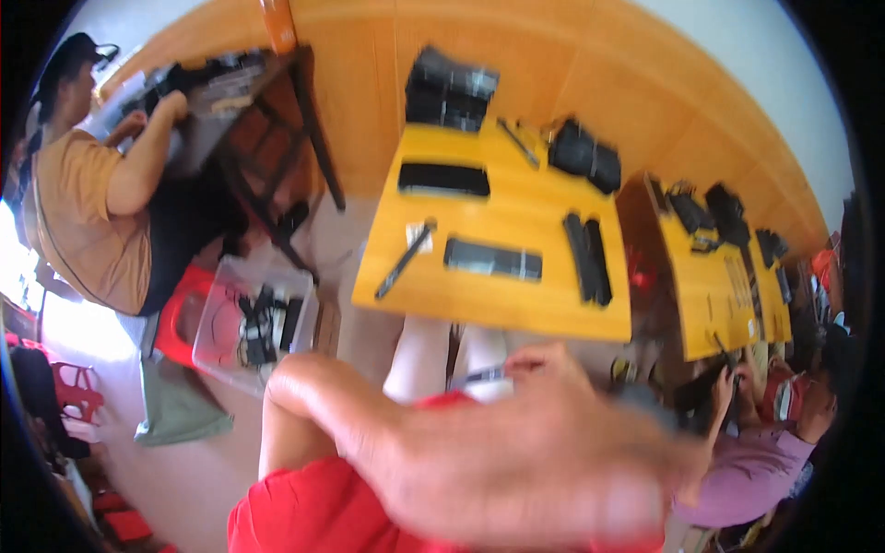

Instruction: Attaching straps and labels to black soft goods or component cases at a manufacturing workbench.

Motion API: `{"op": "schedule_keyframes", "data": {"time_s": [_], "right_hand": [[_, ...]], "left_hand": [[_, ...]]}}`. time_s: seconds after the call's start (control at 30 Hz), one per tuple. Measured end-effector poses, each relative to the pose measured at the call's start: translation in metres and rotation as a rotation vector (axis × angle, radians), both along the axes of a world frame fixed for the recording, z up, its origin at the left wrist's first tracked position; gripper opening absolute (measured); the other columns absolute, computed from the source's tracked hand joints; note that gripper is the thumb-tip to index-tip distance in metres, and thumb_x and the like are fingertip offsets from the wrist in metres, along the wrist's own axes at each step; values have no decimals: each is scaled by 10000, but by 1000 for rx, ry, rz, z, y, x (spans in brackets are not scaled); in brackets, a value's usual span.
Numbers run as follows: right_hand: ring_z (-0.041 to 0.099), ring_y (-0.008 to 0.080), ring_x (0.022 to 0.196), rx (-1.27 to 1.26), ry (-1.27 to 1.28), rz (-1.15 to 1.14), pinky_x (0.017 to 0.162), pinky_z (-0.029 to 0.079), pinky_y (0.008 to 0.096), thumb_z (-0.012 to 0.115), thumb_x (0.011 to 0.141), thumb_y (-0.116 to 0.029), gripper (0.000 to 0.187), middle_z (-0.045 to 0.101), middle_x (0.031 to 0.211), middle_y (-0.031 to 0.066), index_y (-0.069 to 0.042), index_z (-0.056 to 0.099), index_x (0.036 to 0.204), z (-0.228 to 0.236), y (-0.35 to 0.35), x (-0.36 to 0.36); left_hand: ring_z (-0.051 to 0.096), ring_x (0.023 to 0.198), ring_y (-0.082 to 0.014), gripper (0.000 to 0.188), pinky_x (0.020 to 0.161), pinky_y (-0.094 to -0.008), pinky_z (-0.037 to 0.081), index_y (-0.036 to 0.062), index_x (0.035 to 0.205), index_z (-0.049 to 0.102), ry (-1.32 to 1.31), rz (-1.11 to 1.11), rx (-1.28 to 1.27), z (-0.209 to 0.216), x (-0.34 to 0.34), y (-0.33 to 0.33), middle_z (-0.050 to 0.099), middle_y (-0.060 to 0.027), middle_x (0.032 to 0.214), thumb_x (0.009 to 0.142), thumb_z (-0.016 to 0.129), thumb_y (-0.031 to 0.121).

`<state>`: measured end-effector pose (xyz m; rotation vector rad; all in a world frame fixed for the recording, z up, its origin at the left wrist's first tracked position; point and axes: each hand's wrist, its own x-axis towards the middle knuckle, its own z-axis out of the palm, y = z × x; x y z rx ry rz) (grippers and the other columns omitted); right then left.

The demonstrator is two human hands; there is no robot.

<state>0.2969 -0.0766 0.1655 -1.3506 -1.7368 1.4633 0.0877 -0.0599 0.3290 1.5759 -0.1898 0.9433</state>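
My left hand (535, 461) looms large and blurred close to the view, over my red clothing; its fingers are smeared, and I cannot make out anything in it. Partly hidden behind it, my right hand (546, 361) is closed on the end of a slim dark strip (484, 376) above my lap. Ahead on the yellow table (507, 309) lie a thin black strap (404, 263) over a small white paper, a flat dark grey piece (493, 259), a flat black piece (444, 179) and a pair of long black pieces (588, 258).
At the table's back stand a stack of black packs (449, 88) and a black bundle (585, 155). Left on the floor is a clear bin (253, 323) of black parts, beside a red stool (180, 313). People work at a dark table (221, 120) and another yellow table (705, 286).
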Motion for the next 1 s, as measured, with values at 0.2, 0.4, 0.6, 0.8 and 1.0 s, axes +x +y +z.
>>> {"op": "schedule_keyframes", "data": {"time_s": [0.2,0.4,0.6,0.8,1.0], "right_hand": [[633,253,694,278,84,128,629,496,309,673,737,-14,188,642,789,123,-33,644,922,8,14,-5],[641,187,709,322,-81,-119,620,502,272,677,727,24,178,644,784,111,4,647,901,-7,21,20],[623,126,709,189,-50,-361,652,500,234,665,751,28,158,657,767,76,19,651,908,-42,32,39],[541,50,630,8,113,-538,550,434,185,659,777,3,142,635,725,25,-2,657,919,-89,57,48],[557,47,605,-80,92,-606,489,425,179,652,795,-26,143,634,711,13,-19,657,937,-105,77,50]], "left_hand": [[508,1108,-313,700,928,-391,390,41,1371,309,604,538,-62,-143,18,33,505,-209,1219,850,563,434],[587,705,-164,414,666,-281,464,1,1140,512,847,149,-513,-212,1,26,623,-103,828,844,623,269],[548,660,-51,161,583,-173,442,-9,1004,608,768,266,-769,-246,-32,39,612,-30,783,889,549,86],[588,676,-77,193,595,-192,491,-5,1047,610,766,361,-872,-253,-44,70,626,-46,805,863,570,41],[571,562,-62,156,485,-166,468,-10,987,616,747,552,-968,-268,-34,94,624,-61,785,840,606,40]]}}
